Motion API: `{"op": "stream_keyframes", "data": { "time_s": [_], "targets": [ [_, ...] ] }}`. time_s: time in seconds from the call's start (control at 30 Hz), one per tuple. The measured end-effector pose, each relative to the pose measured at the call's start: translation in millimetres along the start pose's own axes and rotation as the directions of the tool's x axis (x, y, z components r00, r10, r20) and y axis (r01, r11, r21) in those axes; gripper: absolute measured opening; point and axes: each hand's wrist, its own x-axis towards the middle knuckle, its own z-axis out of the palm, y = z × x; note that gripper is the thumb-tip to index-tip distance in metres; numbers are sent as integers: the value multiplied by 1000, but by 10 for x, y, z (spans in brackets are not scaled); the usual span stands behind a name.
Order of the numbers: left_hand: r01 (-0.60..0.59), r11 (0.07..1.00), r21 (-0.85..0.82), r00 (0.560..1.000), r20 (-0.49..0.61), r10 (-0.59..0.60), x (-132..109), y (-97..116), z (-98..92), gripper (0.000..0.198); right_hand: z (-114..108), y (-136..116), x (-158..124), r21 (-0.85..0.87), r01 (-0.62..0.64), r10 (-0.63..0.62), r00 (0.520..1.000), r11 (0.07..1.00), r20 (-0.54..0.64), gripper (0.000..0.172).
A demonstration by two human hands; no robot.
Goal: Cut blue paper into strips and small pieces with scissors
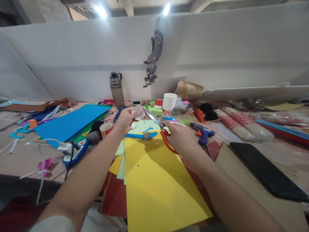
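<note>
A white paper disc (pixel 138 112) is pinched in the fingers of my left hand (pixel 126 120). Red-handled scissors (pixel 154 117) are gripped by my right hand (pixel 177 133), their blades pointing up and left with the tip close to the disc. Beneath both hands lies a large yellow sheet (pixel 164 183), with small blue scraps (pixel 148 129) and a blue strip (pixel 135 136) near its far end. A red and white paper cup (pixel 106 129) stands left of my left wrist.
Stacked white cups (pixel 169 101) and a bottle (pixel 117 90) stand at the back. Blue sheets (pixel 72 122) and a power strip (pixel 76 153) are left. A blue glue gun (pixel 204 133), a black tablet-like slab (pixel 267 170) and bagged sticks (pixel 246 124) lie right.
</note>
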Motion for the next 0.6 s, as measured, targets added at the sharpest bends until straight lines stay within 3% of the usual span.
{"op": "stream_keyframes", "data": {
  "time_s": [0.37, 0.6],
  "targets": [
    [98, 995, -33, 995, 33, -97, -25, 78, -3, 31, 57, -8, -8, -16, 30, -31, 998, 999, -61, 39],
    [161, 979, -126, 987, 3, -162, -29, 105, 6, 22, 94, -22, 12, 145, -36, 35, 999, 989, 12, 37]
  ]
}}
